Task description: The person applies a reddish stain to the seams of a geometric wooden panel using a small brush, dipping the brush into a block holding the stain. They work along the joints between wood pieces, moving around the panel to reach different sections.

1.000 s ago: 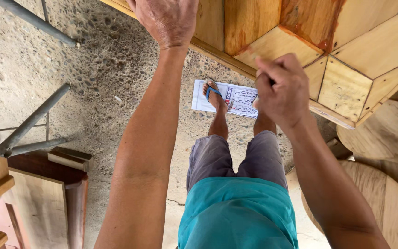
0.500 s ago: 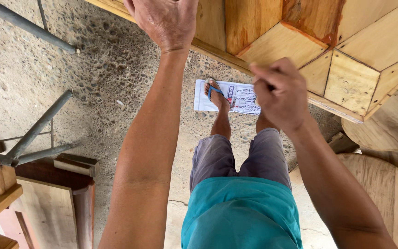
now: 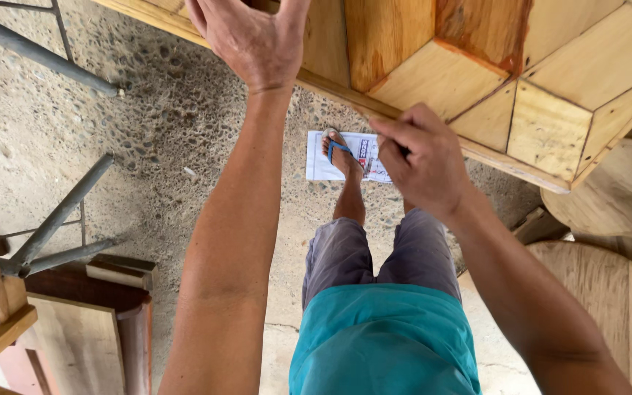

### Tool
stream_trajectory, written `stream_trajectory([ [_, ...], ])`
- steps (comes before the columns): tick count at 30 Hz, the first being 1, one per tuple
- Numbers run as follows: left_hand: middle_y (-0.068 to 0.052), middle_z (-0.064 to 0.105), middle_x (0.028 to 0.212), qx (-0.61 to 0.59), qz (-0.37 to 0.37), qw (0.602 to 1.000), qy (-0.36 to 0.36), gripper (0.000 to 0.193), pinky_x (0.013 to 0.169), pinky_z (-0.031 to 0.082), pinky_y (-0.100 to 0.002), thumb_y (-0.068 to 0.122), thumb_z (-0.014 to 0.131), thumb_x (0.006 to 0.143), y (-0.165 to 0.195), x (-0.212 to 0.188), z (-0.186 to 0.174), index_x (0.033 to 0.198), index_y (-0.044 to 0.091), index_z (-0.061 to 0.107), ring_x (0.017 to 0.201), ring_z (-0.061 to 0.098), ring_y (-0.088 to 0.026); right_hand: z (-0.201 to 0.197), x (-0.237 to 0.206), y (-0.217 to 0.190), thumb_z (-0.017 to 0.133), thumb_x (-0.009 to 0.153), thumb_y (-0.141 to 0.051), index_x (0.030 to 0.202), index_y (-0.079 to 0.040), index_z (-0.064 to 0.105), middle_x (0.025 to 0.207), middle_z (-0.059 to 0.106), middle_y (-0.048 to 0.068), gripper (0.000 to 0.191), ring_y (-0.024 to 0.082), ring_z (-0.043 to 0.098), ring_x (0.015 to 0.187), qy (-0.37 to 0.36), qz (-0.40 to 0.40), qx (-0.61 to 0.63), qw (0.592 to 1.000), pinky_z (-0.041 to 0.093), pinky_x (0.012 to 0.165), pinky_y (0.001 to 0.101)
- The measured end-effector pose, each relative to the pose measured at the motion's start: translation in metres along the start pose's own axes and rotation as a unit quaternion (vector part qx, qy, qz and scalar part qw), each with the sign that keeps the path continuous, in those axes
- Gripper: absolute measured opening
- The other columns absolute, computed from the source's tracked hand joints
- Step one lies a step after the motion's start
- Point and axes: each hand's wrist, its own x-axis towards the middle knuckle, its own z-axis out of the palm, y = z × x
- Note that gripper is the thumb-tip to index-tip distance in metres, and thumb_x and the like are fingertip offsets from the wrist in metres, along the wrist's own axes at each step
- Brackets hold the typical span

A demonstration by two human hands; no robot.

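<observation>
Wooden panel point(image 3: 521, 80): a large piece built of pale and reddish boards joined at angles into a honeycomb-like pattern, framed by a straight edge strip, lying across the top and right of the view above a pebbled concrete floor point(image 3: 148, 139). Left hand point(image 3: 254, 40): laid flat on the panel's near edge, fingers together as far as they show, their tips cut off by the frame. Right hand point(image 3: 426, 164): fingers curled tight and pinched on something small and dark at the edge strip; what it is cannot be told. Handling, by judgement: stiff, fairly heavy, rough-sawn and not slippery; the glued joints look the weak part, so the solid edge strip is the place to grip, both hands well apart. Also present: a sheet of printed paper point(image 3: 320, 164) under a foot in a blue sandal point(image 3: 339, 150), grey metal legs point(image 3: 53, 219) at left, round wooden discs point(image 3: 616, 197) at right, stacked boards point(image 3: 74, 336) lower left.
</observation>
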Motion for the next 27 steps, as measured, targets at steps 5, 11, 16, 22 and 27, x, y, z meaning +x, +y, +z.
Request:
stream_trajectory([
  [5, -0.011, 0.053, 0.142, 0.019, 0.061, 0.998, -0.013, 0.094, 0.124, 0.038, -0.052, 0.045, 0.085, 0.082, 0.006, 0.008, -0.003, 0.152, 0.012, 0.032, 0.133, 0.054, -0.028, -0.021, 0.004, -0.014, 0.065, 0.099, 0.001, 0.129, -0.003, 0.071, 0.1, 0.066, 0.012, 0.031, 0.02, 0.066, 0.085, -0.018, -0.007, 0.046, 0.999, 0.053, 0.073, 0.0311],
  [11, -0.01, 0.053, 0.138, 0.025, 0.072, 0.997, -0.019, 0.095, 0.123, 0.038, -0.054, 0.042, 0.088, 0.082, 0.015, 0.014, -0.011, 0.151, 0.011, 0.03, 0.129, 0.057, -0.028, -0.081, 0.048, 0.0, 0.068, 0.105, -0.008, 0.135, -0.008, 0.07, 0.104, 0.068, 0.007, 0.029, 0.016, 0.068, 0.082, 0.042, 0.095, -0.017, 0.994, 0.055, 0.069, 0.0292],
  [16, -0.011, 0.053, 0.143, 0.006, 0.055, 0.998, -0.022, 0.096, 0.12, 0.039, -0.049, 0.042, 0.088, 0.083, 0.017, 0.01, -0.013, 0.153, 0.012, 0.029, 0.134, 0.055, -0.029, -0.052, 0.015, -0.001, 0.069, 0.101, -0.006, 0.124, -0.005, 0.074, 0.108, 0.068, 0.01, 0.024, 0.021, 0.071, 0.088, 0.002, 0.019, -0.085, 0.996, 0.058, 0.077, 0.0323],
  [22, -0.011, 0.054, 0.14, 0.03, 0.031, 0.998, -0.056, 0.094, 0.122, 0.039, -0.047, 0.047, 0.087, 0.083, 0.013, 0.008, -0.014, 0.151, 0.011, 0.033, 0.131, 0.056, -0.027, -0.014, 0.004, -0.006, 0.066, 0.101, -0.007, 0.122, -0.003, 0.075, 0.108, 0.069, 0.011, 0.024, 0.02, 0.072, 0.077, 0.012, 0.112, -0.045, 0.993, 0.058, 0.071, 0.0322],
  [27, -0.012, 0.053, 0.142, 0.023, 0.033, 0.998, -0.056, 0.097, 0.127, 0.033, -0.051, 0.045, 0.087, 0.082, 0.01, 0.006, -0.011, 0.152, 0.008, 0.031, 0.134, 0.054, -0.028, -0.016, 0.005, -0.008, 0.063, 0.104, -0.006, 0.123, -0.001, 0.073, 0.112, 0.069, 0.012, 0.022, 0.017, 0.073, 0.077, 0.044, 0.13, -0.028, 0.99, 0.06, 0.069, 0.0295],
])
